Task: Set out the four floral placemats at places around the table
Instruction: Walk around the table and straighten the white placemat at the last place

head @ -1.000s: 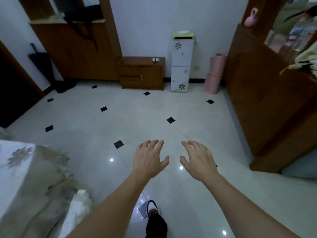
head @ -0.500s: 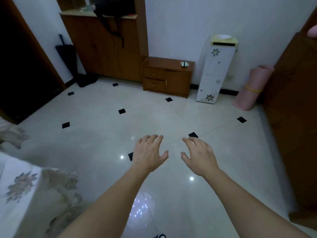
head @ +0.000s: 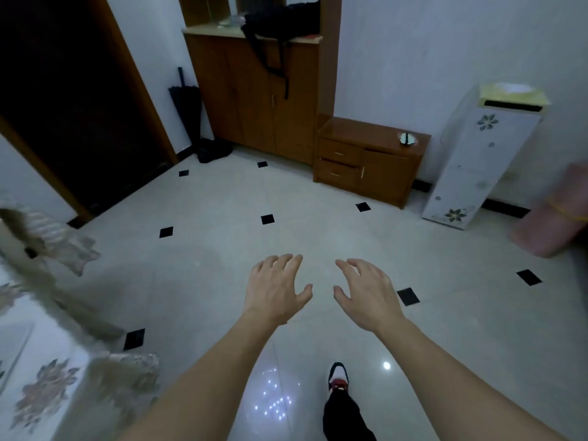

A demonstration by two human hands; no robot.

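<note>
Both arms reach forward over the pale tiled floor [head: 222, 265]. The left grip [head: 273, 291] and right grip [head: 369, 297] (bare hands, palms down) hover side by side and apart, fingers spread, holding nothing. A worktop [head: 41, 393] under a floral-printed cover sits at the left edge. A low wooden cabinet [head: 372, 160] stands at the far wall beside a white flowered unit [head: 477, 160].

Both bare arms are held out in front. The left arm [head: 197, 380] is stretched from 7 o'clock toward the middle, and the right arm [head: 445, 370] from 5 o'clock. The left hand [head: 273, 292] is turned palm down, its fingers spread a little and softly bent, its thumb pointed to 3 o'clock. The right hand [head: 367, 296] is held the same way, its thumb pointed to 9 o'clock. The hands are near each other but apart. Both are seen empty. A shoe [head: 339, 375] is seen at 6 o'clock.
</note>
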